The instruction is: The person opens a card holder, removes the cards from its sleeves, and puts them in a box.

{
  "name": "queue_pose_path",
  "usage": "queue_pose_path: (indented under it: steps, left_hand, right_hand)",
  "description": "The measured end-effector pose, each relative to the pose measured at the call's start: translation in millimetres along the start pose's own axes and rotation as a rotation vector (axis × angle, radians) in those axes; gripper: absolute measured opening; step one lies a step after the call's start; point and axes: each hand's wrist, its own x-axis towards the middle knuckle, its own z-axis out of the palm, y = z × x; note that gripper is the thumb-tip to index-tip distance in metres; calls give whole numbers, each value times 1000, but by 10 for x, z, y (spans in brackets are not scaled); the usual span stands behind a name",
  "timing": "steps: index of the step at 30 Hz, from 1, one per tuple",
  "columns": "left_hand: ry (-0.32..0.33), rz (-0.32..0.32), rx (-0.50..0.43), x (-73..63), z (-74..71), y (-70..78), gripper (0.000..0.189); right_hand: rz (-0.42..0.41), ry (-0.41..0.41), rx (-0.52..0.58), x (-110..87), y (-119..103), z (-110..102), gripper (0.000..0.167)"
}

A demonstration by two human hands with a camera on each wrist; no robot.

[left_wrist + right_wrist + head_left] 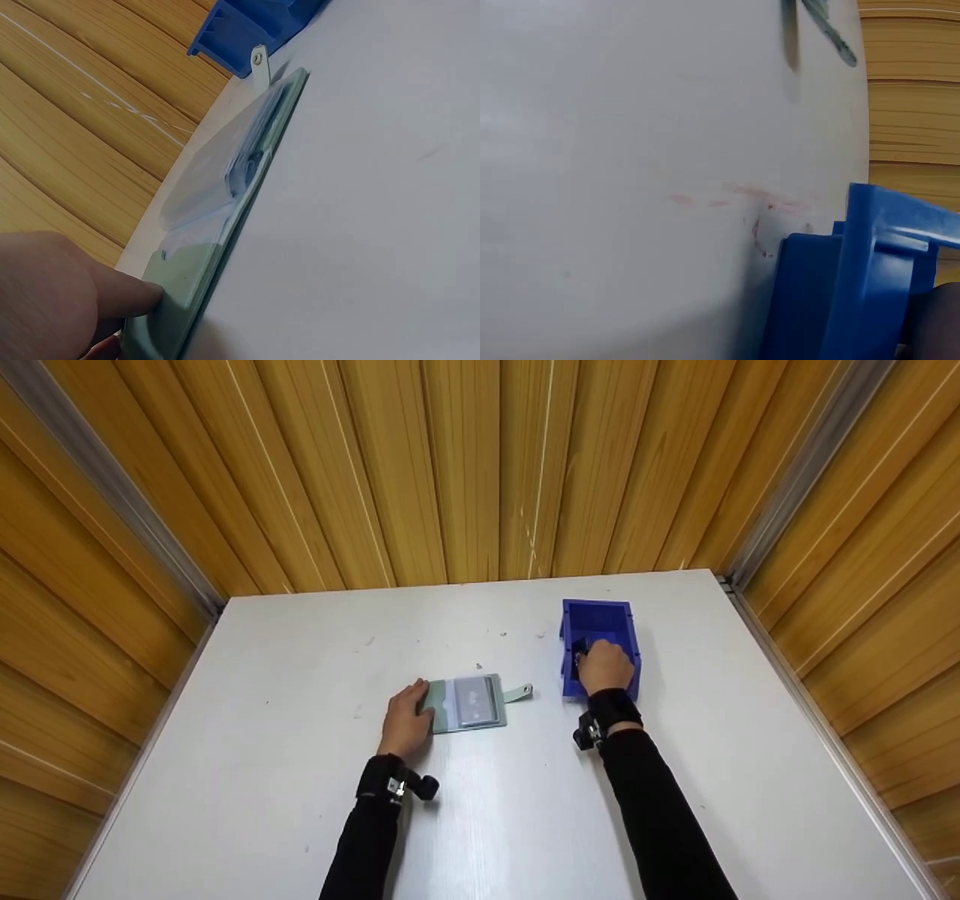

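Note:
A mint-green card holder (436, 712) lies opened out on the white table, clear plastic sleeves (474, 701) showing and its snap strap (519, 693) pointing right. My left hand (405, 724) holds its left edge, the thumb on the inner cover (176, 292) and the other fingers round the edge. To the right stands a blue plastic bin (598, 611). My right hand (606, 667) reaches down into it with bent fingers. A small dark item (580, 648) shows against the thumb side; the fingertips are hidden, so I cannot tell whether they grip it.
The white table (300, 810) has small marks and specks on it. Wood-patterned panels (465, 472) rise behind and at both sides, with metal posts (795, 487) in the corners.

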Motion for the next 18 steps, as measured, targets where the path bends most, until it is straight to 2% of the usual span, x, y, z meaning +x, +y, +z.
queue_pose_path:
  steps: [7, 18]
  left_hand:
    - [-7, 0, 7, 9, 4, -14, 55]
    - [-1, 6, -1, 12, 13, -14, 55]
  right_hand:
    - [-1, 75, 7, -5, -13, 49, 21]
    - [-12, 80, -17, 6, -12, 45, 19]
